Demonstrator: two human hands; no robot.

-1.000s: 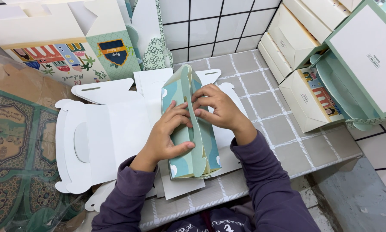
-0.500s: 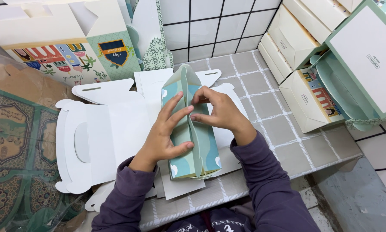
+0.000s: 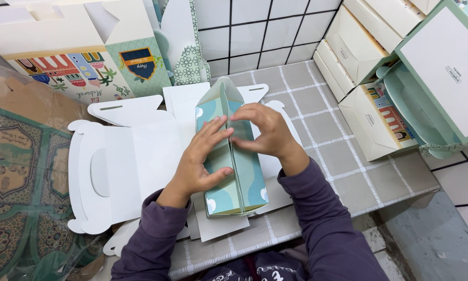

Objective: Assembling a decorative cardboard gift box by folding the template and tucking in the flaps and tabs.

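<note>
On the flat white die-cut card sheet [image 3: 132, 166], the teal wave-patterned cardboard box panel [image 3: 233, 161] has folded narrower — left hand [image 3: 200, 161] and right hand [image 3: 262, 130] press flat, fingers together, creasing its ridge.

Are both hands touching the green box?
Touching. The head view shows the left hand and right hand pressed flat on the folded teal box.

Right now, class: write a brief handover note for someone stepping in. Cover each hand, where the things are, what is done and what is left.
Left hand: flat on the left face of the teal box, fingers spread.
Right hand: pressing the box's right face near the ridge.
The box lies on the flat white blanks on the grey checked table.
Done: panels folded up to a ridge.
Left: near end looks open.
</note>
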